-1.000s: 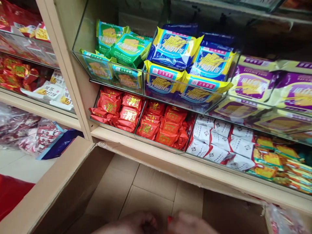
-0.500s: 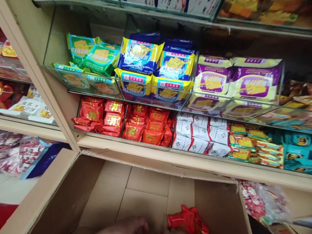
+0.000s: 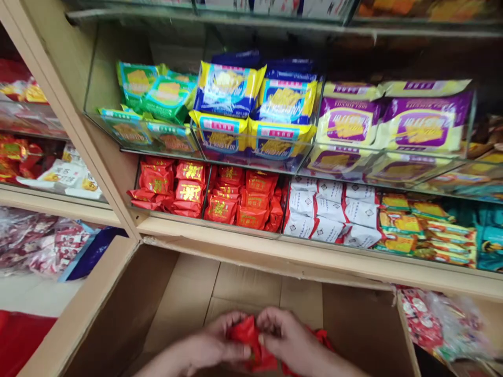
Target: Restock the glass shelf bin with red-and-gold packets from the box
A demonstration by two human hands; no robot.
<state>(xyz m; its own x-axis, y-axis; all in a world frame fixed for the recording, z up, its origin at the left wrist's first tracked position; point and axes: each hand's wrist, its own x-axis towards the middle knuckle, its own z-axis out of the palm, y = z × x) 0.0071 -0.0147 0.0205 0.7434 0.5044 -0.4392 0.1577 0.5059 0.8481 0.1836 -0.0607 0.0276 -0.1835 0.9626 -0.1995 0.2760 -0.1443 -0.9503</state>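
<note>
Bottom centre of frame, left hand (image 3: 214,343) and right hand (image 3: 288,340) both pinch closed on crinkly red foil snack packets (image 3: 249,343) over an open brown cardboard box (image 3: 188,293). Risk: loose two-handed bunching could let packets slip back into the box. Mid-frame, red packet bins (image 3: 204,193) look full; overstuffing might spill.

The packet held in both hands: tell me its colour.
The packet is red, gripped between the left hand and right hand; the head view shows it.
</note>
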